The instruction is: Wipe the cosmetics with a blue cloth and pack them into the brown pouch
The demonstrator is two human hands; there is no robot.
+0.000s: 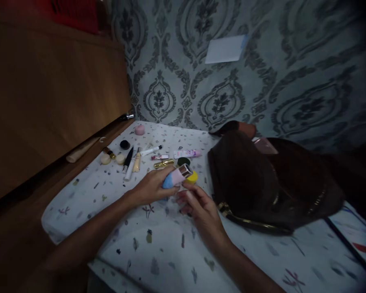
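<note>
A wall papered in grey damask [186, 101] rises behind a white printed sheet [171, 252], with a large wooden cabinet [57, 89] along the left side. A dark brown bag [238, 179] with brassy zips slumps on the right part of the sheet. Left of the bag, two bare hands meet over the cloth. The left hand [154, 185] grasps a pink-and-blue tube [174, 177] by its blue end, thumb below and fingers above, so that the silver cap [186, 170] points right and slightly up, away from that palm. The right hand [205, 211] is just below and to the right of the cap, fingers loosely curled towards it; blur hides whether they touch the tube or grip anything. Beyond the hands lie a pale pink-and-purple tube [187, 154], then a gold tube [164, 163] and a dark round item [183, 161]. A yellow round item [192, 177] shows partly behind the cap. Farther back sits a small pink jar [139, 130], with a smaller black round item [125, 144] nearer the cabinet.
</note>
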